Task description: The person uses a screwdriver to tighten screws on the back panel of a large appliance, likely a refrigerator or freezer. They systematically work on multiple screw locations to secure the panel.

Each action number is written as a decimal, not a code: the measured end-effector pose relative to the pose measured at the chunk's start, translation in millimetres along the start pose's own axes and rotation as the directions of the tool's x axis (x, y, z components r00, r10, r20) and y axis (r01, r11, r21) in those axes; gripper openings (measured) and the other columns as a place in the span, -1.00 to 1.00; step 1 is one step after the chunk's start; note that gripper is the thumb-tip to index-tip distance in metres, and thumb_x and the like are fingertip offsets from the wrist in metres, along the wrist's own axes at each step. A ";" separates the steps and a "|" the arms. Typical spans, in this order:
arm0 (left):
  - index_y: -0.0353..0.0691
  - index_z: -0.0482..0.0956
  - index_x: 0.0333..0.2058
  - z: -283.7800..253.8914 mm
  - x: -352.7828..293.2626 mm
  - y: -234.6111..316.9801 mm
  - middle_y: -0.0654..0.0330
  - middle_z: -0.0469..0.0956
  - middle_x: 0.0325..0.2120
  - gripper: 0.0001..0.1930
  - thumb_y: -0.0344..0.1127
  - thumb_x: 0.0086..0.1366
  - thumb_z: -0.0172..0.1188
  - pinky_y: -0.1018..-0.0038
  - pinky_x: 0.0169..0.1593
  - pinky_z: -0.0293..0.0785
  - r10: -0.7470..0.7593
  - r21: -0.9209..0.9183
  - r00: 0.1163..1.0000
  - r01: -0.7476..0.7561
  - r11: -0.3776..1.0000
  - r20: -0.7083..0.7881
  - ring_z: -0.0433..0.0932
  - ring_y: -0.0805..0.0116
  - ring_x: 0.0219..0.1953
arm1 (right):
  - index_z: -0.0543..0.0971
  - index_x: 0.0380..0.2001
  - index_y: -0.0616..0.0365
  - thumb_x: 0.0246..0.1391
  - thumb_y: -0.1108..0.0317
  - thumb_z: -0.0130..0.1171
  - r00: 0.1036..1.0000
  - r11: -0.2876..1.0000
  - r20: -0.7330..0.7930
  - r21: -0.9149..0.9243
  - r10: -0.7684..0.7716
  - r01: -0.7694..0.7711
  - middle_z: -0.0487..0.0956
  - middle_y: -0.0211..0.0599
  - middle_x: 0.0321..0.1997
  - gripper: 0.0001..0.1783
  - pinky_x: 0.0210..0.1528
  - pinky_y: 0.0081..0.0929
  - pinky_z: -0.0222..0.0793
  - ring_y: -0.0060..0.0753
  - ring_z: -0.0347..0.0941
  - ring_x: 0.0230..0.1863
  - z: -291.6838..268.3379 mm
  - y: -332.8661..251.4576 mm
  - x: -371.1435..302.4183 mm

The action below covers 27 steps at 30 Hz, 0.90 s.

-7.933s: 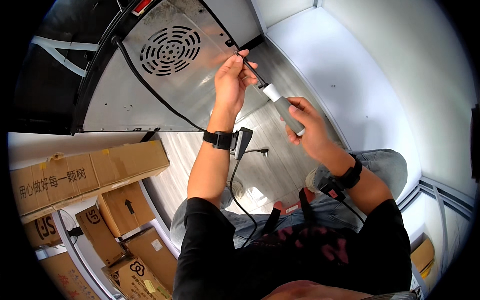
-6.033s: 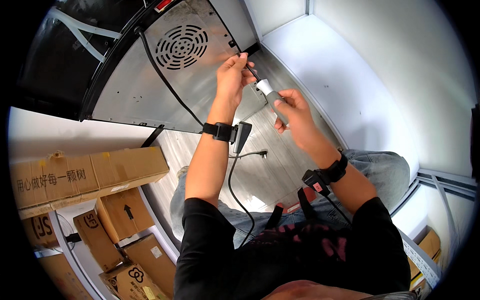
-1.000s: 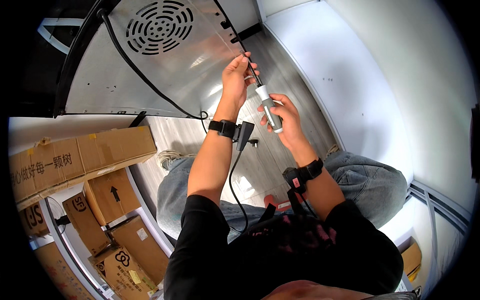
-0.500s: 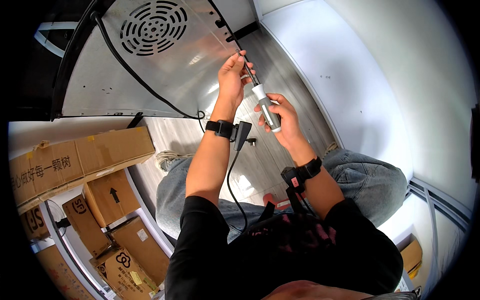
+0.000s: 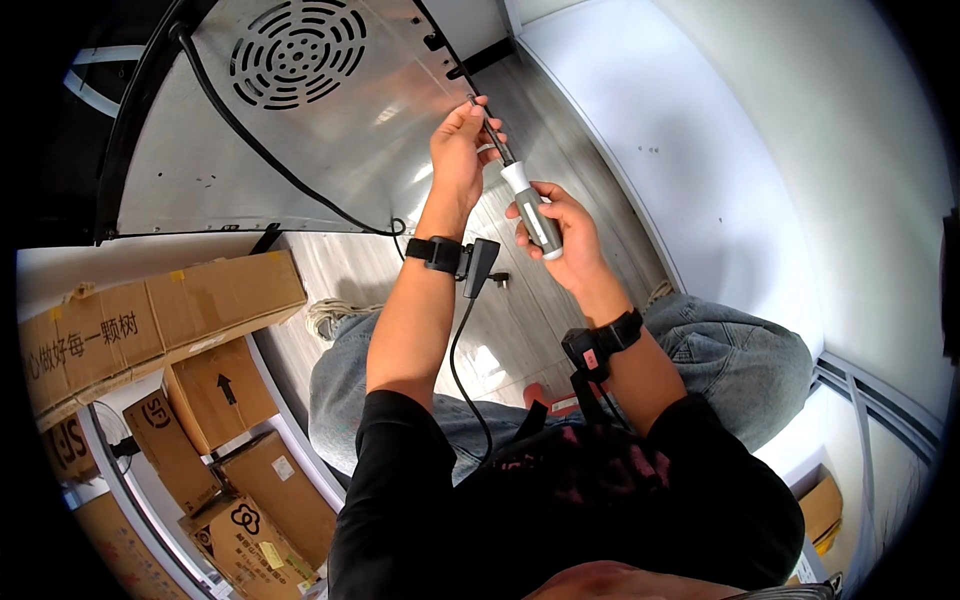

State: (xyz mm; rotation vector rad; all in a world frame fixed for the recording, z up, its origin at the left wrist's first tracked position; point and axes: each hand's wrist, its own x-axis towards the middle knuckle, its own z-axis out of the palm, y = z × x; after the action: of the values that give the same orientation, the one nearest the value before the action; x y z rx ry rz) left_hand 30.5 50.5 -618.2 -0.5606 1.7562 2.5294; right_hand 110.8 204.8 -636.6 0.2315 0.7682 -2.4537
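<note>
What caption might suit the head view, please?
Right hand grips a screwdriver, left hand at its shaft, beside a vented panel.

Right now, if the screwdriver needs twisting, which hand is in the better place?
Probably the right hand: it wraps the thick grey-and-white handle of the screwdriver. The left hand pinches the thin shaft near the metal panel.

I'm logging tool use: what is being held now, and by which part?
A screwdriver: the right grip holds its grey-and-white handle, and the left grip appears to pinch its dark shaft near the far end.
</note>
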 end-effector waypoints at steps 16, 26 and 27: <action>-0.19 0.49 -0.16 5.8 -1.1 11.0 0.25 0.51 -0.43 -0.83 -0.35 0.27 0.11 0.56 -0.49 0.44 -0.026 0.200 0.997 0.041 0.979 -0.077 0.51 0.47 -0.49 | 0.26 0.04 0.17 -0.06 0.42 0.20 0.946 0.600 0.008 -0.771 -0.323 0.211 0.42 -0.26 -0.21 -0.44 -0.50 -0.52 0.40 -0.42 0.44 -0.32 4.5 14.7 2.1; -0.25 0.47 -0.16 11.1 -7.6 18.3 0.23 0.53 -0.46 -0.80 -0.36 0.24 0.14 0.57 -0.50 0.46 -0.027 0.205 0.997 0.040 0.978 -0.069 0.53 0.45 -0.51 | 0.21 0.11 0.22 0.02 0.31 0.16 0.995 0.810 -0.012 -0.581 -0.104 0.077 0.43 -0.28 -0.21 -0.40 -0.52 -0.55 0.43 -0.49 0.45 -0.35 9.2 0.8 -0.1; -0.25 0.47 -0.16 11.0 -6.6 18.3 0.23 0.53 -0.47 -0.79 -0.35 0.24 0.15 0.58 -0.50 0.46 -0.025 0.232 0.997 0.041 0.972 -0.071 0.53 0.46 -0.51 | 0.21 0.11 0.24 0.00 0.31 0.18 0.988 0.760 0.002 -0.639 -0.152 0.118 0.43 -0.26 -0.21 -0.37 -0.51 -0.55 0.45 -0.49 0.45 -0.36 9.0 4.2 0.4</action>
State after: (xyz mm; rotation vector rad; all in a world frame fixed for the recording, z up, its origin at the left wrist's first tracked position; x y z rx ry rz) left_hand 29.8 54.9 -596.4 -0.6628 2.0125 2.2621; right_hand 112.8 196.6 -631.3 -0.0301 1.6379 -2.1550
